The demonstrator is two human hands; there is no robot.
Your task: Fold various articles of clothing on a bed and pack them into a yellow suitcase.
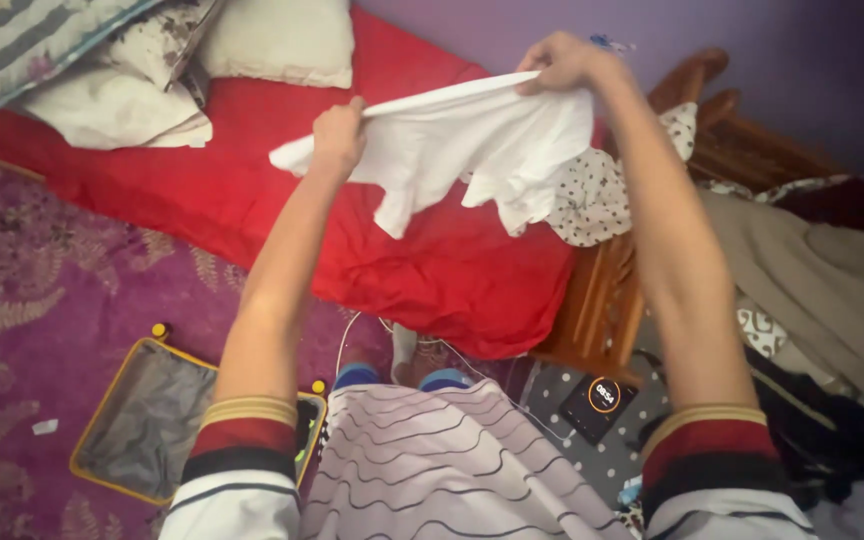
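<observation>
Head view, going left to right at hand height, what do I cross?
Pillows → left hand → white garment held up over the red bed → right hand → wooden chair.

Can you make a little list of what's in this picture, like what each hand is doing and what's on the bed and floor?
left hand: grips one end of the white garment
right hand: grips the other end, held higher
garment: stretched in the air above the red bed cover
on bed: pillows
floor: open suitcase with yellow trim on purple rug
beside bed: wooden chair, polka-dot cloth
</observation>
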